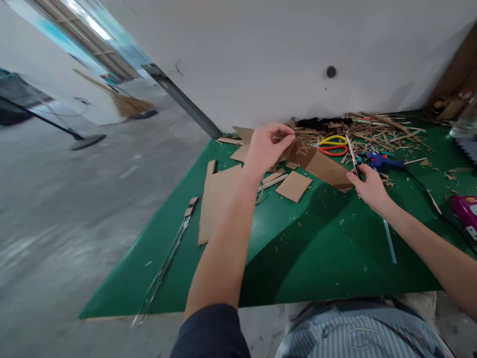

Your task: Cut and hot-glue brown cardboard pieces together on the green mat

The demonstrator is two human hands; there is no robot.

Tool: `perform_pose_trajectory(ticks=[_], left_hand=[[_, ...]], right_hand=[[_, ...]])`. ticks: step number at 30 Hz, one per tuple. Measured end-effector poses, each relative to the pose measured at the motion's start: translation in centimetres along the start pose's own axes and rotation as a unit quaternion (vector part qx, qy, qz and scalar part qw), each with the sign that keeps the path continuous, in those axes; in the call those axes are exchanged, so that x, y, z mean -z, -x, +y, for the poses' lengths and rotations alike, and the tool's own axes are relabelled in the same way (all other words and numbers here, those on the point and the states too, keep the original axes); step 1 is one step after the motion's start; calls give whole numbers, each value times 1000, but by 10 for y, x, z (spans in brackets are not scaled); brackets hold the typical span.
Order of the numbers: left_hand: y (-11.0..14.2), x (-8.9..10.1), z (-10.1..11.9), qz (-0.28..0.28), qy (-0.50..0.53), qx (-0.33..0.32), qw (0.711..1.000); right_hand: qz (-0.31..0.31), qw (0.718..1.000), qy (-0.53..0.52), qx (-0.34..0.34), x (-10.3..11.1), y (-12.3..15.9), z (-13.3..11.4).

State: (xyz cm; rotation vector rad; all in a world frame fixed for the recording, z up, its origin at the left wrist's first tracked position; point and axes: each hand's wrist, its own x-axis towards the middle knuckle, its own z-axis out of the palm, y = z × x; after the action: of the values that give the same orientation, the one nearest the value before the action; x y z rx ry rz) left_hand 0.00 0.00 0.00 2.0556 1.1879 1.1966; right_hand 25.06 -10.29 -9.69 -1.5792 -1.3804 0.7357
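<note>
My left hand [268, 149] pinches the upper left end of a brown cardboard strip [322, 166] between thumb and fingers. The strip slants down to the right, raised over the table, with pale marks near its top. In my right hand [368, 184] is a slim knife [352, 151] with a pale blade and dark handle, pointing up and away. Its thumb is at the strip's lower right end; whether it touches the card I cannot tell. Beneath the strip lies a square cardboard piece [294, 186]. A larger cardboard sheet [218, 199] is partly hidden by my left forearm.
Scissors with yellow and orange handles [333, 145] and a blue glue gun [385, 162] lie beyond my hands. Cardboard scraps [387, 132] pile along the wall. Clear strips [167, 261] overhang the green table's [298, 268] front left edge. A magenta object [465, 211] sits right.
</note>
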Motion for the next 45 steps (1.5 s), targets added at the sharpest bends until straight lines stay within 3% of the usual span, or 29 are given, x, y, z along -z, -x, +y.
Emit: perform_pose_trajectory(ticks=[4, 10, 16, 21, 26, 35, 45], left_hand=[[1, -4, -3, 36, -34, 7, 999], [6, -14, -8, 76, -139, -35, 987], [11, -20, -11, 100, -284, -85, 950], [14, -27, -16, 107, -337, -102, 930], [13, -29, -22, 101, -345, -99, 928], [13, -29, -25, 24, -275, -122, 953], [11, -23, -18, -17, -222, -129, 966]], right_hand=[[7, 1000, -15, -2, 0, 2, -4], [3, 1000, -9, 10, 3, 5, -10], [-11, 997, -71, -8, 0, 6, -8], [-16, 988, -147, -41, -5, 7, -8], [-37, 979, -189, -71, -7, 11, -12], [-74, 955, -260, -121, -9, 13, -9], [-138, 974, -155, -93, -9, 16, -16]])
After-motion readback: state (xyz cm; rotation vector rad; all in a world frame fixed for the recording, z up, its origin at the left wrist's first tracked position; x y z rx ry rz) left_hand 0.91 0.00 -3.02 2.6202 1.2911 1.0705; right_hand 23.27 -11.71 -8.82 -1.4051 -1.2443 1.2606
